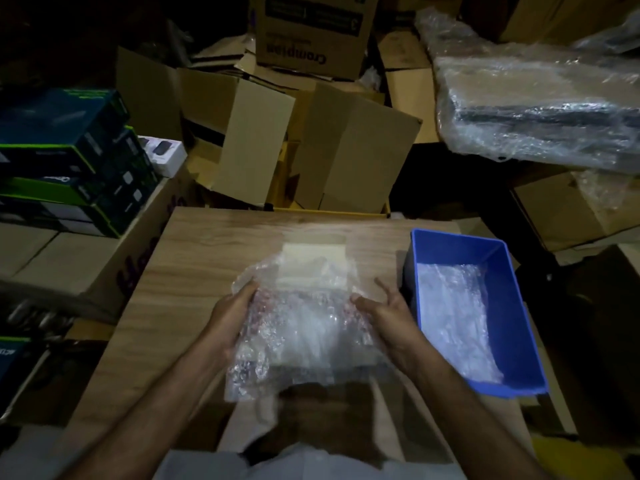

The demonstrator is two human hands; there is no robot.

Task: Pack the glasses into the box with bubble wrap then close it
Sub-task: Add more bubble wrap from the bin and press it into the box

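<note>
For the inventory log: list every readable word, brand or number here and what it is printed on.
"Crompton", upside down, on the cardboard carton at the back.
Purple lettering on the brown box left of the table: partly hidden, unreadable.
Print on the stacked dark boxes: too blurred.

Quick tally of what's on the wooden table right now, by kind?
Bubble wrap sheets: 2, one between left hand and right hand at, one inside the bin
Blue bin: 1
Pale box: 1
Total: 4
</note>
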